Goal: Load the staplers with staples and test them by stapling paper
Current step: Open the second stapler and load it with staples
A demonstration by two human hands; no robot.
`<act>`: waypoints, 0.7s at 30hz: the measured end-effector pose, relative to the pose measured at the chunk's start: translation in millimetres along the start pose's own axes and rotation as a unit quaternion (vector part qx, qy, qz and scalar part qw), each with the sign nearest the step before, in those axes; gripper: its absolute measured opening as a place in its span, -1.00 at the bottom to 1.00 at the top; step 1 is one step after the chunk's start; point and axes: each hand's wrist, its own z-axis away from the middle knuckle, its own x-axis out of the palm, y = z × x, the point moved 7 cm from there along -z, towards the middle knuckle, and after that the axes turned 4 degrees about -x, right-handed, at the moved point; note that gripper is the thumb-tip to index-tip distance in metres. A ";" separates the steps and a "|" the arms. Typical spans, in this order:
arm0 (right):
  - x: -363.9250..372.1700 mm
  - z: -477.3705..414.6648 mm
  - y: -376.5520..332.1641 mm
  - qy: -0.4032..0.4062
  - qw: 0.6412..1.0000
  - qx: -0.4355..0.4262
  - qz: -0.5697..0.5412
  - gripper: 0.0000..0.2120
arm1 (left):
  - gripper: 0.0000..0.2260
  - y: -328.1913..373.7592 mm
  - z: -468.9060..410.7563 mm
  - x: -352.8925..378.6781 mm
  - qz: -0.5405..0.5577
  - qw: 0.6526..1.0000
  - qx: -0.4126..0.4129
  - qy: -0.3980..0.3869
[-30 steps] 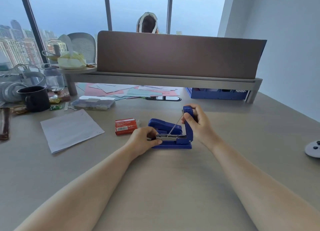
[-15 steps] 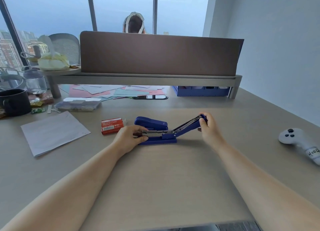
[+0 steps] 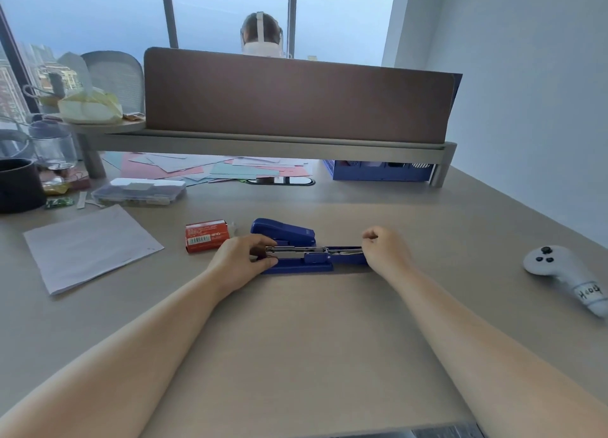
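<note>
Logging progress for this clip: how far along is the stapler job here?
Done: the near stapler lies swung open flat. In hand: the left hand pinches its magazine front, the right hand holds the lid end; staples inside cannot be made out. Left: closing it, perhaps loading the closed far stapler, and testing on the paper.

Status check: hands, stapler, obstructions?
Left hand pinches magazine front of open stapler. Right hand at its flipped-back cover end, grip unclear. Second stapler close behind; staple box left of it.
</note>
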 end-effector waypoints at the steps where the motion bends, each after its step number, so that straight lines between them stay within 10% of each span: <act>1: -0.7 -0.3 -9.4 0.011 1.000 -0.020 0.010 -0.76 | -0.68 0.7 0.9 -0.3 -0.002 1.000 -0.001 -0.003; 8: 31.3 -14.5 -77.3 -0.009 0.984 -0.148 -0.097 -0.86 | -0.79 0.7 -10.0 -66.1 -0.046 0.983 -0.020 0.176; 14: 63.9 -14.2 -131.8 -0.042 0.967 -0.240 -0.071 -0.84 | -0.33 -67.3 -29.9 -56.1 -0.251 0.957 -0.142 -0.029; 21: 74.6 -9.1 -168.4 -0.049 0.951 -0.302 -0.056 -0.82 | -0.40 -78.7 -38.4 -57.1 -0.224 0.965 -0.129 -0.042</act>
